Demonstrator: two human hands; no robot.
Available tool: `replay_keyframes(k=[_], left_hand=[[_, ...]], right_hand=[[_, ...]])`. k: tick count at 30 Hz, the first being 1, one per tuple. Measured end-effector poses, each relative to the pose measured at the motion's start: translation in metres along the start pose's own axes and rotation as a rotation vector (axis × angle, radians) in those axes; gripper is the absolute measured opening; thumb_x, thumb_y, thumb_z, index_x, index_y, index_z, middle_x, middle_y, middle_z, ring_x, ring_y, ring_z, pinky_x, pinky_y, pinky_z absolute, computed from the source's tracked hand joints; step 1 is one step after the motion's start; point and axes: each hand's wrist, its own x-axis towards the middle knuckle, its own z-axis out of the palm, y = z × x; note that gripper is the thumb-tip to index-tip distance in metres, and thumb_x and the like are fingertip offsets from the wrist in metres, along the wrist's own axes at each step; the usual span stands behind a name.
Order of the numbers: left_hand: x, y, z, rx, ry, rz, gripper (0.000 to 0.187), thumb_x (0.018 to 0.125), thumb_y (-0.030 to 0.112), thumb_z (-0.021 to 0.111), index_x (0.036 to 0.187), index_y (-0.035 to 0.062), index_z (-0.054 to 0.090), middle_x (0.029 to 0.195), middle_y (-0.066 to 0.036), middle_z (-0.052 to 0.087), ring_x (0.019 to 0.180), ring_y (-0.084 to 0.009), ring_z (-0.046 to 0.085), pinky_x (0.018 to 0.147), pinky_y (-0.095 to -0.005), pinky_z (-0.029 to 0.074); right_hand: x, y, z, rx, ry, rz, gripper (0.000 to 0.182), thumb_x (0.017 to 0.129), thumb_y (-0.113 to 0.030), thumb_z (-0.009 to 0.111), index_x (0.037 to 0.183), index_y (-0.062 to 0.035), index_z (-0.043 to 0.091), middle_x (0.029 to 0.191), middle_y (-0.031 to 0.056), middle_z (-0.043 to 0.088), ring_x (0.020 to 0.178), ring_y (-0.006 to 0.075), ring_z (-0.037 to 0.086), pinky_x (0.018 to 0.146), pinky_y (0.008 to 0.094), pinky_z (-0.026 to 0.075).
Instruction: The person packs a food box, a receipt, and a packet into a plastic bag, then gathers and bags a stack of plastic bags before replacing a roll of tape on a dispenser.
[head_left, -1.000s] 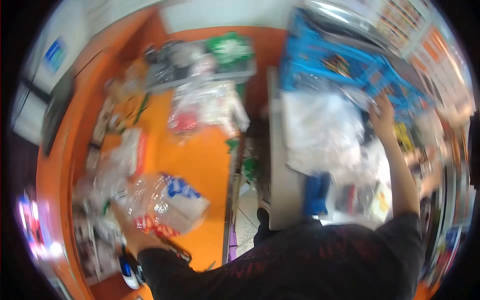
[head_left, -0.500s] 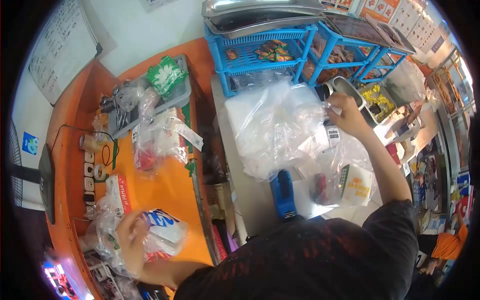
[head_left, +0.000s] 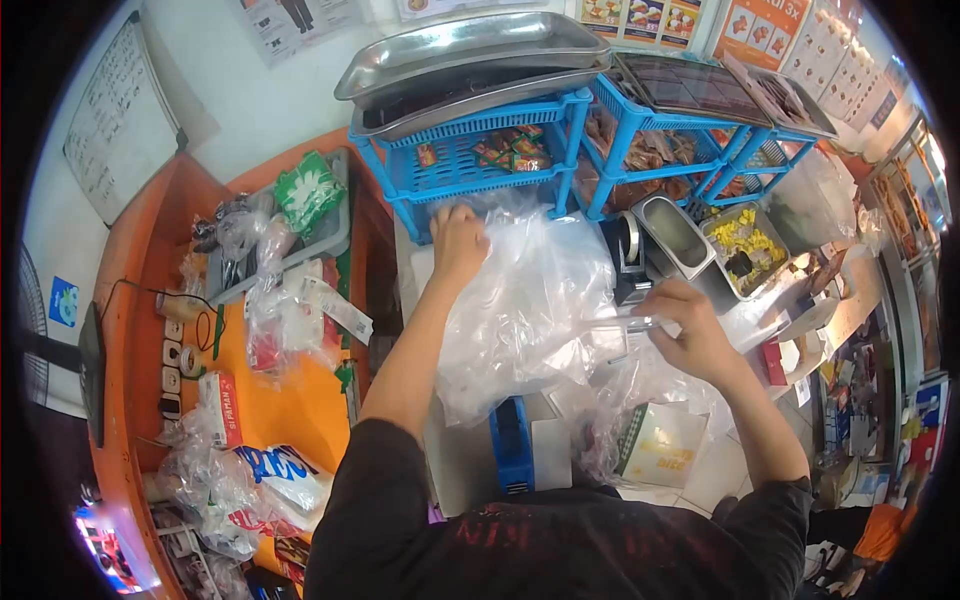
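My left hand (head_left: pixel 460 240) is at the top left of the pile of clear plastic bags (head_left: pixel 530 300), just in front of the blue rack; its fingers are bent over the plastic and their tips are hard to make out. On the right, my right hand (head_left: pixel 683 325) pinches a piece of clear plastic (head_left: pixel 625 322) above the bags. Below that hand stands a clear bag holding a white and green box (head_left: pixel 662 445). A blue device (head_left: pixel 511 445) lies near my body, at the front of the counter.
Behind the bags stands a blue rack (head_left: pixel 470 180) with metal trays (head_left: pixel 480 60) on top. Metal containers, one with yellow pieces (head_left: pixel 742 245), are at the right. An orange counter (head_left: pixel 300 420) at the left bears bagged items and a grey bin (head_left: pixel 335 225).
My left hand has moved from the orange counter to the back of the plastic bags. My right hand has come lower and nearer my body. The view has shifted.
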Motion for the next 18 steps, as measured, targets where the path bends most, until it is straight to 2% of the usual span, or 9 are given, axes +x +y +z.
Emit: replay_keyframes(k=[1,4,6,9,10,12,14,16,18], left_hand=[[-0.021,-0.005,0.002,-0.11,0.131,0.145,0.011,0.061,0.004,0.06,0.054,0.0025,0.051,0.101,-0.014,0.058,0.113,-0.0331,0.039,0.095,-0.0463,0.027],[-0.074,-0.003,0.002,-0.11,0.033,0.273,0.009,0.064,0.001,0.059,0.06,0.0006,0.051,0.093,-0.012,0.059,0.101,-0.0309,0.048,0.089,-0.0423,0.034],[-0.103,0.015,-0.003,-0.602,-0.2,-0.213,0.007,0.068,0.002,0.061,0.066,-0.0004,0.055,0.086,-0.013,0.058,0.088,-0.0284,0.054,0.08,-0.0353,0.041],[-0.118,0.053,-0.037,-0.393,-0.268,-0.465,0.014,0.072,0.005,0.06,0.085,0.0023,0.059,0.082,-0.017,0.056,0.073,-0.0327,0.055,0.067,-0.034,0.043],[-0.125,0.05,-0.038,-0.39,-0.263,-0.473,0.014,0.072,0.005,0.06,0.085,0.0023,0.059,0.082,-0.017,0.056,0.073,-0.0327,0.055,0.067,-0.034,0.043],[-0.136,0.041,-0.04,-0.537,0.016,-0.315,0.027,0.072,0.006,0.061,0.099,0.003,0.056,0.074,-0.014,0.054,0.074,-0.0298,0.054,0.069,-0.0328,0.042],[-0.138,0.049,-0.084,-0.255,0.411,-0.161,0.032,0.074,0.005,0.058,0.106,0.0021,0.051,0.085,-0.015,0.058,0.082,-0.0286,0.055,0.07,-0.0351,0.043],[-0.145,0.037,-0.109,-0.259,0.943,-0.168,0.03,0.077,0.01,0.05,0.105,-0.0028,0.051,0.104,-0.02,0.056,0.099,-0.0297,0.052,0.077,-0.0372,0.043],[-0.154,0.04,-0.146,-0.822,1.025,-0.14,0.036,0.078,0.015,0.043,0.105,-0.0075,0.049,0.116,-0.024,0.049,0.108,-0.0333,0.047,0.089,-0.0417,0.038]], right_hand=[[0.002,0.0,-0.003,0.006,0.003,0.0,0.018,0.063,0.001,0.056,0.08,-0.0006,0.061,0.079,0.013,0.057,0.078,0.0302,0.053,0.069,0.0367,0.044],[0.015,0.008,-0.004,-0.073,0.082,-0.04,0.02,0.062,0.002,0.055,0.081,-0.0012,0.061,0.083,0.0132,0.056,0.08,0.0298,0.053,0.071,0.0361,0.044],[0.032,0.015,0.009,-0.063,0.077,-0.08,0.02,0.062,0.002,0.055,0.081,-0.0014,0.061,0.085,0.0139,0.056,0.082,0.0302,0.052,0.072,0.0363,0.043],[0.06,0.018,0.037,-0.094,0.091,-0.171,0.022,0.062,0.003,0.055,0.083,-0.0014,0.06,0.086,0.0134,0.056,0.082,0.0298,0.053,0.071,0.036,0.045],[0.069,0.02,0.047,-0.129,0.11,-0.245,0.023,0.063,0.004,0.054,0.084,-0.0011,0.06,0.086,0.0131,0.056,0.082,0.0294,0.053,0.07,0.0357,0.045],[0.086,0.021,0.063,-0.178,0.111,-0.293,0.026,0.063,0.003,0.055,0.088,-0.0011,0.059,0.084,0.012,0.057,0.078,0.0284,0.055,0.066,0.0354,0.046],[0.1,0.027,0.077,-0.399,0.038,-0.217,0.028,0.065,0.003,0.054,0.092,-0.0017,0.059,0.09,0.0117,0.06,0.079,0.027,0.058,0.067,0.0349,0.048],[0.113,0.036,0.086,-0.487,0.043,-0.237,0.027,0.066,0.001,0.054,0.093,-0.0006,0.058,0.086,0.0107,0.06,0.076,0.0268,0.059,0.065,0.0347,0.048],[0.123,0.047,0.096,-0.606,-0.012,-0.163,0.026,0.067,-0.001,0.053,0.092,0.0001,0.057,0.082,0.0105,0.06,0.074,0.0258,0.059,0.063,0.0345,0.048]])
